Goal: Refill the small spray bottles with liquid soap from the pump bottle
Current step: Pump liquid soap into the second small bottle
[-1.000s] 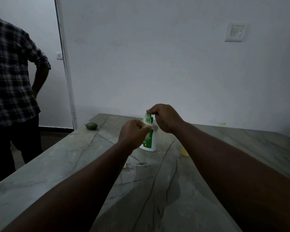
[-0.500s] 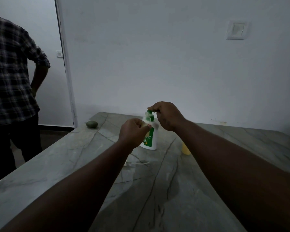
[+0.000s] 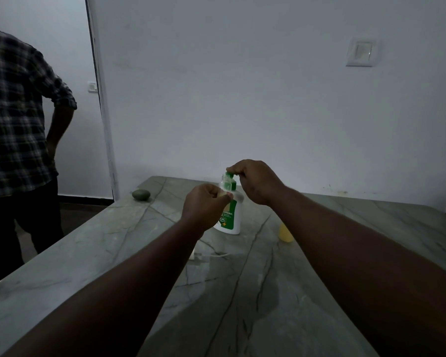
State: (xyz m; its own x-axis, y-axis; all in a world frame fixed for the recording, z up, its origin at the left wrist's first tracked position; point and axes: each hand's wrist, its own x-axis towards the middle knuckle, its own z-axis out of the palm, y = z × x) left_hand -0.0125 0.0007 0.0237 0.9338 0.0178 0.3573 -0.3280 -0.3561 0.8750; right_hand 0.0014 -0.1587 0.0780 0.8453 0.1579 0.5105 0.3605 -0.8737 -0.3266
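I have the small clear plastic bottle [image 3: 225,179] raised to the pump spout, pinched in the curled fingers of the left hand [image 3: 204,204]. The right hand [image 3: 255,181] grips the green pump head [image 3: 229,175] of the white plastic soap bottle [image 3: 231,219], which stands far-centre on the smooth, veined grey stone table [image 3: 113,253]. A dull green oval lump [image 3: 141,195] lies far left.

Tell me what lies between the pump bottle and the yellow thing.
Nothing: bare table between pump bottle and yellow thing, seen in the head view.
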